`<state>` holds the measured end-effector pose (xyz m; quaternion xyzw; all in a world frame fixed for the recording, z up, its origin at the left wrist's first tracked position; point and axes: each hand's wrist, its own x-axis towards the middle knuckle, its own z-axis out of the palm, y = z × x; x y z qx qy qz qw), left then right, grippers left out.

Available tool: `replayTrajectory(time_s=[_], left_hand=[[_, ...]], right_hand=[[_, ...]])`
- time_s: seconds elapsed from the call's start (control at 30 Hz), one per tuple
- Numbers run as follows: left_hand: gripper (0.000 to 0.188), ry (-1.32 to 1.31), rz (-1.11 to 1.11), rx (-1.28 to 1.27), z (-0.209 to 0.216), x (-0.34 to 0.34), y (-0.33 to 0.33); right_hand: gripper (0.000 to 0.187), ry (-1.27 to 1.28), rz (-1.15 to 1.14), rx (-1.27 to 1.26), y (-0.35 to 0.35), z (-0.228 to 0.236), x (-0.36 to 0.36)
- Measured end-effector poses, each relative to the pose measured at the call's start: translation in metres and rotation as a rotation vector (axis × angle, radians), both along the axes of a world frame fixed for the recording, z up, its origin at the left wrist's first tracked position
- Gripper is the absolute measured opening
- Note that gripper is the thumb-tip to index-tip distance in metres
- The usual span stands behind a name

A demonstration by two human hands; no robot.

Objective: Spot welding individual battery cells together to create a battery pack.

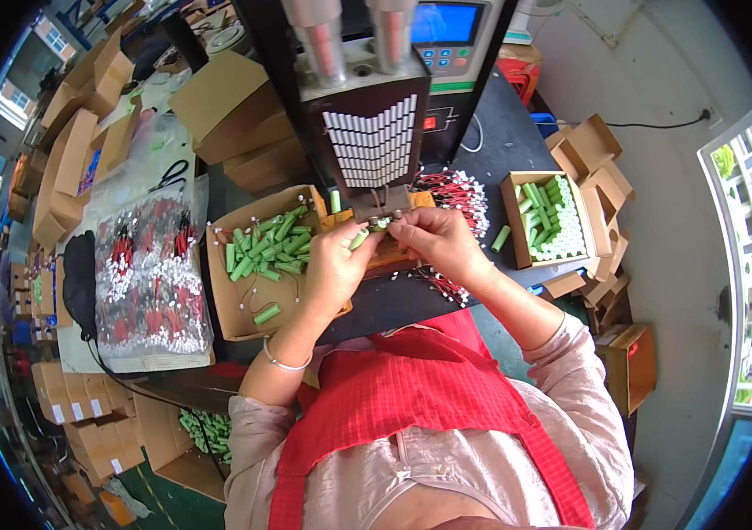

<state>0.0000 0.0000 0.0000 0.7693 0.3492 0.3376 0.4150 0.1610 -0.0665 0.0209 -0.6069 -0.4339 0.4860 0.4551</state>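
Observation:
Directly below the head of a spot welding machine (pixel 316 124), my two hands meet at the wooden block on the bench. My left hand (pixel 333 265) is closed round a green cylindrical battery cell (pixel 359 238), which tilts toward the welding tips. Thumb and fingers of my right hand (pixel 442 240) pinch together beside the end of the cell; what they hold is too small and hidden to make out. A loose green cell (pixel 335 201) stands upright just beyond my left hand. Behind and below my right hand lie piles of red and black wire leads (pixel 464 199) with white plugs.
To the left, an open carton (pixel 217 314) holds loose green cells, some with wires. At right, a box (pixel 517 243) holds cells in rows, with a single cell (pixel 500 238) beside it. Bagged leads (pixel 151 305) and scissors (pixel 171 175) lie farther left.

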Motion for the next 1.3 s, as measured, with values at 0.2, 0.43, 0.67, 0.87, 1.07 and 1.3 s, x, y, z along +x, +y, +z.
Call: replayTrajectory(time_s=[0.2, 0.43, 0.67, 0.87, 1.07, 1.3], left_hand=[[0.035, -0.030, 0.254, -0.154, 0.003, -0.050, 0.022], [0.038, 0.184, 0.320, -0.090, 0.003, -0.075, 0.023], [0.022, -0.103, 0.046, -0.187, -0.004, -0.049, 0.007], [0.024, -0.257, 0.034, -0.195, 0.001, -0.018, -0.009], [0.024, -0.218, -0.011, -0.013, -0.004, 0.001, -0.010], [0.023, -0.198, 0.004, 0.080, -0.010, 0.003, -0.009]], right_hand=[[0.011, -0.676, -0.191, 0.347, -0.002, -0.006, 0.076], [0.016, -1.171, 0.224, 0.445, 0.005, -0.044, 0.121], [0.009, -1.071, 0.171, 0.348, -0.003, -0.037, 0.129], [0.009, -0.589, -0.217, 0.265, -0.040, -0.008, 0.095], [0.009, -0.302, -0.280, 0.198, -0.058, -0.017, 0.063], [0.009, -0.632, -0.188, 0.245, -0.034, 0.026, 0.085]])
